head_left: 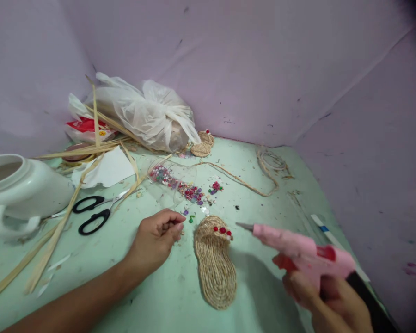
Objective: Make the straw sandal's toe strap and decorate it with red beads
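Observation:
A woven straw slipper [217, 270] lies sole-down on the table, with several red beads [223, 230] in a row across its strap. Left of the strap, my left hand [159, 236] is closed, thumb and fingertips pressed together; whatever they pinch, if anything, is too small to make out. My right hand [324, 296] grips a pink glue gun [298, 245] by its handle. The gun's metal nozzle points left, just right of the strap and apart from it. Beyond the slipper, small coloured beads [190, 192] spill from a clear plastic cup [159, 182].
Black-handled scissors [95, 215] and a white jug [31, 189] are at the left, among dry straw strips [58, 231]. A white plastic bag [149, 113] leans by the back wall, near small woven pieces [201, 149]. A braided cord [242, 178] curves across the back. A white stick [327, 233] lies right.

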A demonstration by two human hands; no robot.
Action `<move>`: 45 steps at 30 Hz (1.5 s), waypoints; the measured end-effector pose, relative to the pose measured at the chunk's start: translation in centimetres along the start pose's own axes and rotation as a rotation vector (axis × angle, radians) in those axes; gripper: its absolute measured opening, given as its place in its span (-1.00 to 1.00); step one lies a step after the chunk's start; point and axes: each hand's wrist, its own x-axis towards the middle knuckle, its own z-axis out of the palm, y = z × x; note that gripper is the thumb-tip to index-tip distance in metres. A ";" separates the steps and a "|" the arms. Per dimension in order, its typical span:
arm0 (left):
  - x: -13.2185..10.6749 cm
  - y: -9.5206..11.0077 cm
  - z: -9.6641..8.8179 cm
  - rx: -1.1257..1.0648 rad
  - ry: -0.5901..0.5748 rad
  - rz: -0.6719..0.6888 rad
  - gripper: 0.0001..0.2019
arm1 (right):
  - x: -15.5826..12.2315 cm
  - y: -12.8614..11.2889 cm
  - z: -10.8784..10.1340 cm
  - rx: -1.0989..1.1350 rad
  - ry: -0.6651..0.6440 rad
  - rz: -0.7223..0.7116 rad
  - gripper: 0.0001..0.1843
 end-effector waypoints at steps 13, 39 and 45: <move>0.0 0.5 0.0 -0.055 0.004 -0.052 -0.88 | 13.1 -3.1 4.0 0.446 0.057 0.358 -0.89; -2.8 3.5 1.2 -0.780 -0.490 -0.376 -0.63 | -0.3 -8.7 8.9 0.277 -0.449 -0.392 -0.82; -3.2 3.7 1.2 -0.729 -0.447 -0.362 -0.62 | -0.6 -9.0 9.0 0.314 -0.444 -0.381 -0.82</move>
